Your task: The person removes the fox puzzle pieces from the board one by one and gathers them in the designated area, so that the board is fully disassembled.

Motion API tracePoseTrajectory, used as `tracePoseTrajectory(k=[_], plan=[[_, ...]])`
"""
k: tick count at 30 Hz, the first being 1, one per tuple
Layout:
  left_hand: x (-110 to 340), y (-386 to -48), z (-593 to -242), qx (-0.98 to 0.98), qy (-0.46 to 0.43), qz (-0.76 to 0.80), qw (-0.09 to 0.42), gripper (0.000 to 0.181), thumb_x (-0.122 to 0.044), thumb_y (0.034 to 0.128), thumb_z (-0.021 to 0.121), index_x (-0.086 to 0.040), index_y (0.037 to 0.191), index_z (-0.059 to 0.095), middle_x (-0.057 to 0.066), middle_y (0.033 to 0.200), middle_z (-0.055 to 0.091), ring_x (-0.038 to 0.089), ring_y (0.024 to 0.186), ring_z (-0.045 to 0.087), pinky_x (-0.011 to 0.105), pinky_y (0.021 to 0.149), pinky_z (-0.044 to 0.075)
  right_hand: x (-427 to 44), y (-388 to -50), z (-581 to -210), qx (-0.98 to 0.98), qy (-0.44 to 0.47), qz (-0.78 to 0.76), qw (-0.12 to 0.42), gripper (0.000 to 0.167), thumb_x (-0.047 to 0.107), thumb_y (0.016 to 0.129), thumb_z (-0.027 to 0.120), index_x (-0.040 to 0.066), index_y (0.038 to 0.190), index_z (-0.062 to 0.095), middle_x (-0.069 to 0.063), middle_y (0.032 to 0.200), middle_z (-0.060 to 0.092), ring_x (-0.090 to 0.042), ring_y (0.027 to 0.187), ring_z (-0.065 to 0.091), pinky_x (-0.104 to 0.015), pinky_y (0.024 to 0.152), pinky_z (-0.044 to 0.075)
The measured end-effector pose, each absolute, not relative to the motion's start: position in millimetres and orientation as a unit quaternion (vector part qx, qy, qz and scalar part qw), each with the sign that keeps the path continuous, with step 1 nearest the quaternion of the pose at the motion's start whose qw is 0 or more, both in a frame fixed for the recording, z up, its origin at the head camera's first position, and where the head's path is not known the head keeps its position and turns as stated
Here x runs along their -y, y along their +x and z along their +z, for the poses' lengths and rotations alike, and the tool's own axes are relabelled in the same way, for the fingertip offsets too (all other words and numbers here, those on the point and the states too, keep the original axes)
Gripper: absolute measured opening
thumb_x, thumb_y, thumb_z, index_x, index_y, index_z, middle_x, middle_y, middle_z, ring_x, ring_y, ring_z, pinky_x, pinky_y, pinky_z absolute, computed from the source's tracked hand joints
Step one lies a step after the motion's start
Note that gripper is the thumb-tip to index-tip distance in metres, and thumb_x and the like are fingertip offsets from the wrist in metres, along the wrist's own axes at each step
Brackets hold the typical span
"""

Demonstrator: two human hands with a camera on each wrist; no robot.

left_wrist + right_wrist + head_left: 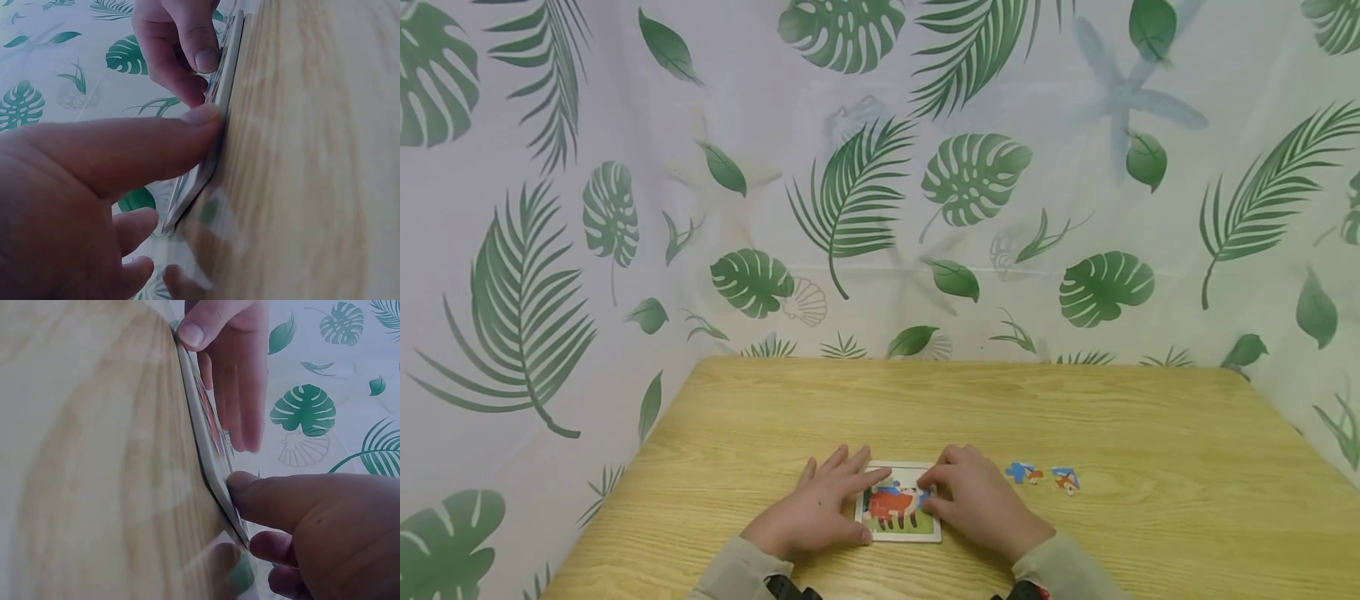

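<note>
A small jigsaw puzzle (895,510) in a white-edged tray (906,538) lies flat on the table, showing a reddish animal on green ground. White backing shows along its upper part. My left hand (820,508) rests on the tray's left side, fingers spread, with the thumb at the lower left corner and the index finger reaching over the top. At the right side, my right hand (981,504) has thumb and index finger bent close together, pinching a bluish puzzle piece (927,492) against the puzzle; the fingertips partly hide it. Both wrist views show the tray edge-on.
Two loose puzzle pieces, one blue and orange piece (1019,472) and another with a fox-like face (1066,480), lie right of my right hand. The wooden table (775,408) meets a leaf-patterned curtain (865,317) at the back and sides.
</note>
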State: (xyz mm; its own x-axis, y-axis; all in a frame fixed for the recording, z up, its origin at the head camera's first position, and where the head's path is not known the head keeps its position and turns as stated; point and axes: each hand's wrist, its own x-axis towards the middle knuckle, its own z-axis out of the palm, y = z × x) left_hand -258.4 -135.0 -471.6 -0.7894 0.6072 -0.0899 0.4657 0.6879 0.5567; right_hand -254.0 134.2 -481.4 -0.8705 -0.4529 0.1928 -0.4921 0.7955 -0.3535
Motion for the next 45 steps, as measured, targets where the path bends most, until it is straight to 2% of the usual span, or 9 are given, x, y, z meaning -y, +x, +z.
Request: tracePoseTrajectory(k=[7, 16, 20, 28, 34, 38, 45], plan=[[134, -257, -468, -0.903, 0.326, 0.236, 0.154, 0.059, -0.037, 0.0928, 0.070, -0.042, 0.148, 0.052, 0.010, 0.167, 0.018, 0.040, 0.153, 0.006, 0.071, 0.114, 0.000, -134, -256, -482, 0.945, 0.252, 0.202, 0.058, 0.013, 0.030, 0.087, 0.080, 0.023, 0.099, 0.080, 0.012, 0.093, 0.053, -0.010, 0.083, 0.044, -0.031, 0.073, 0.043], [134, -260, -468, -0.900, 0.332, 0.233, 0.156, 0.057, -0.040, 0.0938, 0.068, -0.040, 0.148, 0.053, 0.010, 0.167, 0.018, 0.040, 0.153, 0.005, 0.071, 0.114, -0.001, -131, -258, -481, 0.941, 0.234, 0.243, 0.022, 0.009, 0.022, 0.088, 0.080, 0.021, 0.095, 0.075, 0.010, 0.095, 0.056, -0.016, 0.093, 0.051, -0.044, 0.087, 0.047], [135, -261, -469, -0.900, 0.331, 0.234, 0.159, 0.056, -0.040, 0.0937, 0.068, -0.040, 0.148, 0.053, 0.010, 0.168, 0.017, 0.039, 0.153, 0.004, 0.070, 0.114, -0.001, -130, -259, -480, 0.940, 0.220, 0.263, 0.008, 0.010, 0.022, 0.088, 0.080, 0.022, 0.095, 0.072, 0.010, 0.094, 0.056, -0.016, 0.095, 0.052, -0.045, 0.090, 0.047], [135, -260, -469, -0.899, 0.331, 0.237, 0.160, 0.057, -0.041, 0.0929, 0.070, -0.040, 0.148, 0.053, 0.010, 0.168, 0.017, 0.040, 0.153, 0.005, 0.071, 0.114, -0.002, -131, -259, -485, 0.922, 0.198, 0.332, -0.024, 0.011, 0.016, 0.091, 0.077, 0.020, 0.096, 0.068, 0.010, 0.088, 0.058, -0.010, 0.080, 0.054, -0.033, 0.073, 0.049], [135, -260, -470, -0.900, 0.329, 0.239, 0.159, 0.058, -0.040, 0.0926, 0.070, -0.042, 0.148, 0.053, 0.009, 0.168, 0.017, 0.040, 0.153, 0.005, 0.070, 0.114, -0.002, -128, -257, -480, 0.910, 0.167, 0.380, -0.009, 0.011, 0.013, 0.096, 0.070, 0.022, 0.090, 0.068, 0.010, 0.078, 0.059, -0.011, 0.069, 0.052, -0.029, 0.063, 0.045], [135, -260, -470, -0.901, 0.330, 0.235, 0.156, 0.058, -0.040, 0.0927, 0.070, -0.041, 0.148, 0.053, 0.010, 0.168, 0.017, 0.040, 0.153, 0.005, 0.071, 0.114, -0.001, -127, -255, -475, 0.904, 0.163, 0.396, -0.002, 0.011, 0.011, 0.096, 0.069, 0.020, 0.089, 0.068, 0.010, 0.078, 0.061, -0.011, 0.068, 0.052, -0.029, 0.062, 0.045], [135, -258, -474, -0.903, 0.325, 0.240, 0.146, 0.057, -0.039, 0.0899, 0.072, -0.043, 0.145, 0.056, 0.013, 0.168, 0.014, 0.040, 0.153, 0.007, 0.070, 0.114, -0.001, -137, -257, -470, 0.904, 0.148, 0.400, -0.016, 0.012, 0.011, 0.098, 0.063, 0.020, 0.090, 0.065, 0.008, 0.081, 0.061, -0.013, 0.073, 0.054, -0.034, 0.070, 0.045]])
